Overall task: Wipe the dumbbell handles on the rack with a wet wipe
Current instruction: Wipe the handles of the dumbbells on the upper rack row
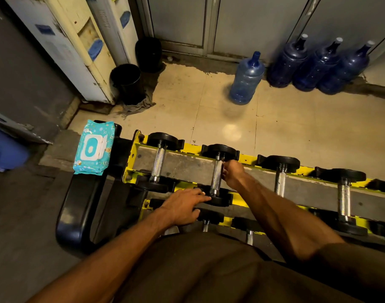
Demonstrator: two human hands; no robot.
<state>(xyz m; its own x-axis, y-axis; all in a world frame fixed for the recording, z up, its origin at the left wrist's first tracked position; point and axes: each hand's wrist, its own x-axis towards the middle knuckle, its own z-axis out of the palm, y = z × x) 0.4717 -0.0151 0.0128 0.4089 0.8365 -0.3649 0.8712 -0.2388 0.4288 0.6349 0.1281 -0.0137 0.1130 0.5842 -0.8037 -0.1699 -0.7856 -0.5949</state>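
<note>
A yellow dumbbell rack (188, 148) holds several black dumbbells with knurled chrome handles. My right hand (233, 172) curls against the upper right side of the second dumbbell's handle (216, 177); any wipe in it is hidden. My left hand (184, 205) lies with fingers extended on the near black weight (220, 199) of that same dumbbell. The first dumbbell's handle (158, 161) is to the left, two more (280, 183) (344, 199) to the right. A turquoise pack of wet wipes (93, 147) lies with its lid closed on the black rack end at left.
Black rack frame (78, 213) curves down at the left. Lower rack tier shows more dumbbell handles (249, 236). On the tiled floor beyond stand a light blue water jug (246, 80), three dark blue jugs (318, 66), two black bins (128, 83) and water dispensers (78, 47).
</note>
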